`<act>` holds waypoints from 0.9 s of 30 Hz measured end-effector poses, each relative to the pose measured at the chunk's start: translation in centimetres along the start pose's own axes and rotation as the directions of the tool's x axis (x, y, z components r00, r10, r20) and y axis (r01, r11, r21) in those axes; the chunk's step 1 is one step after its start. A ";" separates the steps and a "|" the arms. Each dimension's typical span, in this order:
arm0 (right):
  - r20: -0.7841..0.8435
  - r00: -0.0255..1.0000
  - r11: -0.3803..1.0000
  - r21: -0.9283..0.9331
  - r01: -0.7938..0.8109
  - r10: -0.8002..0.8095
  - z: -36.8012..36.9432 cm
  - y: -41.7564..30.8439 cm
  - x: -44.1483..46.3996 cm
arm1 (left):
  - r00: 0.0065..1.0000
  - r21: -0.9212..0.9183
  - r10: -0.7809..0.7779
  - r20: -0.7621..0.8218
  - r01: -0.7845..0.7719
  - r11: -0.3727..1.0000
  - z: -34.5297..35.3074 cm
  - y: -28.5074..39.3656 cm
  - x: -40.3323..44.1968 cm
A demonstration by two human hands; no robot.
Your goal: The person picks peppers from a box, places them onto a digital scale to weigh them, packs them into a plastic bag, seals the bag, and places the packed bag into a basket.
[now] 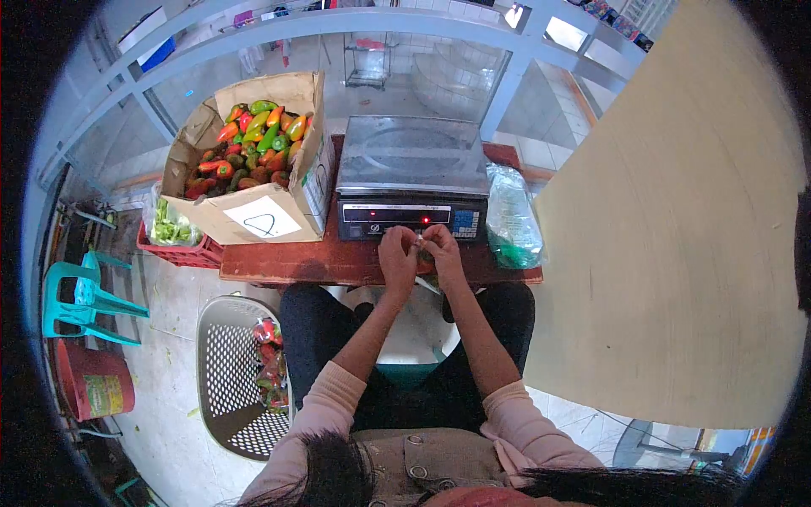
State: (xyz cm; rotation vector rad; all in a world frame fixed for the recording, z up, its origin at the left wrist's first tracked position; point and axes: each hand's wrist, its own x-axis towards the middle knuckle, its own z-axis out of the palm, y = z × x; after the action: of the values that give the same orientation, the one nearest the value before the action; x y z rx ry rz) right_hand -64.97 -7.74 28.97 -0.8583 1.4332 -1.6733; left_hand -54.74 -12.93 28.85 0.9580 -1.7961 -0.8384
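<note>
My left hand (397, 255) and my right hand (442, 250) meet at the table's front edge, just before the weighing scale (411, 173). Both are closed, with fingertips pinching the whitish gathered top of a small plastic bag (426, 265). Something reddish and green shows in the bag below the fingers; my hands cover most of it. The scale has a bare metal plate and red lights on its display. To its left, a cardboard box (241, 221) holds many red, green and orange peppers (258, 139). A packet of clear plastic bags (514, 215) lies right of the scale.
Beside my left leg stands a perforated basket (221, 380) with bagged red peppers (270, 363). A red crate (182, 253) with bagged greens, a turquoise chair (84, 296) and a red bucket (95, 380) are farther left. A plywood panel (676, 253) closes off the right side.
</note>
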 end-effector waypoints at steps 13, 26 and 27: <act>-0.107 0.982 0.933 -0.344 0.110 -0.155 0.2 -1.5 -0.1 | 0.995 0.040 0.058 0.080 -0.062 0.997 -1.3 2.1 -0.6; 0.243 0.946 0.540 -0.778 0.323 -0.216 -1.7 -1.5 0.9 | 0.982 -0.036 0.111 0.155 -0.107 0.994 -1.4 2.0 -0.5; 0.231 0.957 0.552 -0.781 0.290 -0.176 -1.6 -1.7 1.0 | 0.977 -0.014 0.123 0.173 -0.122 0.992 -1.2 1.7 -0.5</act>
State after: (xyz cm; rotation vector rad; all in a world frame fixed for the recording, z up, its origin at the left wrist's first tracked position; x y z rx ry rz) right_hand -67.05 -7.66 30.40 -1.6949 2.0986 -1.0171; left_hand -53.97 -11.92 30.48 0.7828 -1.9810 -0.8682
